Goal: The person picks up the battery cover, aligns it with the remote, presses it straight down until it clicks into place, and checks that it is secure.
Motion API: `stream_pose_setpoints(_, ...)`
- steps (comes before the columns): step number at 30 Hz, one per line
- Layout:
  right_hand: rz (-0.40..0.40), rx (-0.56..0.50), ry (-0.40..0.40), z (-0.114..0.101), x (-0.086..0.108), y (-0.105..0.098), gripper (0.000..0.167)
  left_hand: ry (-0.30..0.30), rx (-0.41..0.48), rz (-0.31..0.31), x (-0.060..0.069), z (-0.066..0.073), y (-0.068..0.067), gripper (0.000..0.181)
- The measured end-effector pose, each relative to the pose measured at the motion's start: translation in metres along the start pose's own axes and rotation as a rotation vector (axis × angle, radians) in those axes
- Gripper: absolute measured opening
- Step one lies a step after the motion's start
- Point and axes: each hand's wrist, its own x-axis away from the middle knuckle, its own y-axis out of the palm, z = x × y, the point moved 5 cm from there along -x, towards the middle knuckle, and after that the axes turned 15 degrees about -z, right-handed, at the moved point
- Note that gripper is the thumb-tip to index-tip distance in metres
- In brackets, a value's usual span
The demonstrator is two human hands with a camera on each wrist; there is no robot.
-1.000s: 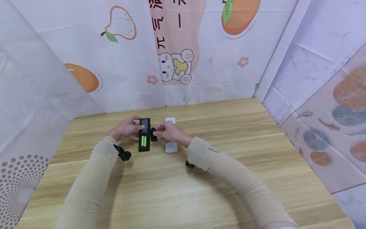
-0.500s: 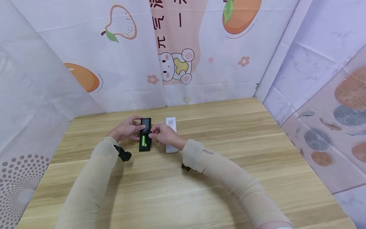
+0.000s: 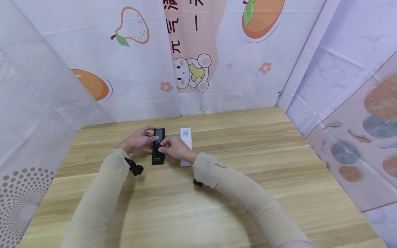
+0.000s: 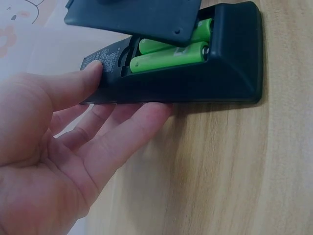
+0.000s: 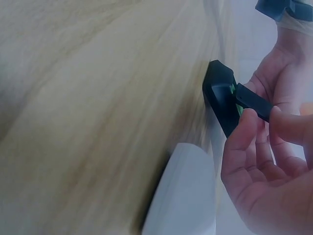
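Observation:
My left hand (image 3: 138,140) holds a black remote control (image 3: 158,159), its back facing up. The thumb presses on its back and the other fingers lie along its side. Two green batteries (image 4: 168,58) sit side by side in the open compartment, best seen in the left wrist view. My right hand (image 3: 176,148) pinches the black battery cover (image 4: 137,17) between thumb and fingers. The cover hangs tilted just above the batteries and hides part of them. In the right wrist view the cover (image 5: 254,102) also shows close over the remote.
A long white object (image 3: 186,136) with a printed code on it lies on the wooden table (image 3: 235,144), beneath and beside my right hand. A printed curtain (image 3: 139,82) hangs along the table's back edge.
My right hand has moved left with the battery cover, from beside the remote control to over its battery compartment. The left hand keeps its hold on the remote control.

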Motion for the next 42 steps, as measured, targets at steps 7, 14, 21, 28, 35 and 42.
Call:
stream_pose_setpoints(7, -0.003, 0.001, -0.013, 0.001, -0.002, 0.002, 0.008, -0.011, -0.003, -0.001, -0.001, 0.000, 0.001, 0.061)
stream_pose_setpoints(14, -0.026, 0.025, -0.005, 0.001, -0.005, 0.007, 0.010, -0.011, -0.010, 0.003, 0.000, 0.002, 0.002, 0.061)
stream_pose_setpoints(21, -0.021, 0.038, 0.021, 0.006, -0.007, 0.007, 0.011, -0.024, 0.002, -0.005, 0.000, 0.002, 0.003, 0.063)
stream_pose_setpoints(28, -0.015, 0.088, 0.042, 0.003, -0.007, 0.006, 0.013, -0.016, -0.008, -0.004, 0.000, 0.004, 0.003, 0.061)
stream_pose_setpoints(35, 0.004, 0.159, 0.051, 0.000, -0.010, 0.006, 0.018, -0.002, -0.005, 0.001, 0.001, 0.005, 0.003, 0.060)
stream_pose_setpoints(42, 0.037, 0.319, 0.049, 0.001, -0.013, 0.007, 0.023, 0.004, -0.004, -0.006, -0.003, 0.000, 0.001, 0.061)
